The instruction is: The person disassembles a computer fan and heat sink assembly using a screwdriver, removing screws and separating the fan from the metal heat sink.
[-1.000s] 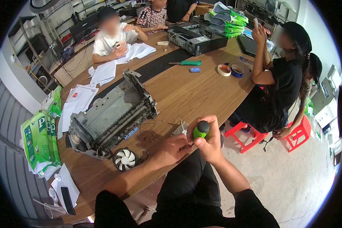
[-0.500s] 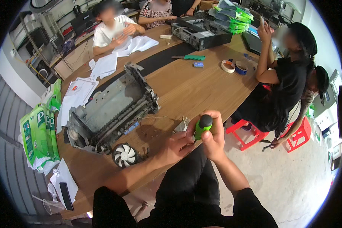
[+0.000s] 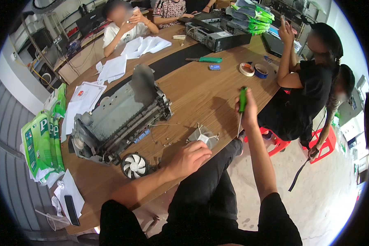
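Observation:
My right hand (image 3: pixel 249 112) is raised off the table's right edge, closed round the green handle of a screwdriver (image 3: pixel 242 99). The thin shaft points down toward the table edge. My left hand (image 3: pixel 189 158) rests by the near edge with fingers curled together; what they hold, if anything, is hidden. Just beyond its fingers sits a silver finned heatsink (image 3: pixel 203 136) with small legs. To the left of that hand lies a round cooling fan (image 3: pixel 134 165) with white blades and a black frame. Several small loose parts are scattered between the fan and the heatsink.
A large stripped printer frame (image 3: pixel 119 112) stands on the wooden table (image 3: pixel 192 96) at left. Farther back are a green-handled knife (image 3: pixel 209 60), tape rolls (image 3: pixel 246 69) and an open computer case (image 3: pixel 217 35). A phone (image 3: pixel 71 210) lies near left. People sit around the table.
My right hand has moved up and right, away from my left hand, carrying the screwdriver. The heatsink shows more fully. Across the table, a person has raised their hands.

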Demonstrator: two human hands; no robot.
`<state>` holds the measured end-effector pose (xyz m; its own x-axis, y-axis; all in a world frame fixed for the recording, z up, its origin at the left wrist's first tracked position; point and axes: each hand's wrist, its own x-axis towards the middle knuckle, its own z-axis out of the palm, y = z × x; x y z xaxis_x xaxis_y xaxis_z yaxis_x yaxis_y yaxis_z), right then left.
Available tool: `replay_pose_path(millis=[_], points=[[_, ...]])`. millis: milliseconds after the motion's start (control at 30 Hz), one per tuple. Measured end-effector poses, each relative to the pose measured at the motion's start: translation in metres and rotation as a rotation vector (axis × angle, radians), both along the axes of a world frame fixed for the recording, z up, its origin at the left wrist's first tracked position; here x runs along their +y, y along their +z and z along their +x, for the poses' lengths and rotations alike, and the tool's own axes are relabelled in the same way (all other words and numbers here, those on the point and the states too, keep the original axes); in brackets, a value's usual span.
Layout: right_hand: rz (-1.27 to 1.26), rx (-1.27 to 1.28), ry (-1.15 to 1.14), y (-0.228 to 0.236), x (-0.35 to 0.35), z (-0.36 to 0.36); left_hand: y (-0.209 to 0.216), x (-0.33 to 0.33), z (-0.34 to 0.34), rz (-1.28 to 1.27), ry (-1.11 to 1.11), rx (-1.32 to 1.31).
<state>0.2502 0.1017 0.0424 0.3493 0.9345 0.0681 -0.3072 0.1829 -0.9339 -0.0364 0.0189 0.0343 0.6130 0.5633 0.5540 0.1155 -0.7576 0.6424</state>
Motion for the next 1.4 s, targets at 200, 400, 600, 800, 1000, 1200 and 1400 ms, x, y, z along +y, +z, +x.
replay_pose_path(millis=[200,400,600,800,1000,1200,1400], points=[[-0.056,-0.044,0.06,-0.033,0.004,0.001,-0.005,0.004,0.0,0.024,-0.006,-0.001],[-0.088,-0.449,-0.098,-0.033,-0.004,-0.016,-0.007,0.005,0.0,0.026,0.001,0.013],[-0.094,-0.558,-0.114,-0.028,-0.009,-0.02,-0.002,0.005,0.0,0.033,-0.008,0.024],[-0.105,-0.607,-0.121,-0.018,-0.014,-0.026,-0.003,0.005,-0.002,-0.013,-0.009,0.028],[-0.108,-0.644,-0.112,-0.024,-0.012,-0.024,-0.004,0.006,-0.002,0.011,-0.002,0.026],[-0.082,-0.708,-0.114,-0.027,-0.012,-0.024,-0.008,0.007,-0.003,0.002,-0.012,-0.003],[-0.13,-0.727,-0.142,-0.03,-0.015,-0.017,-0.001,0.009,0.003,0.013,-0.032,-0.007]])
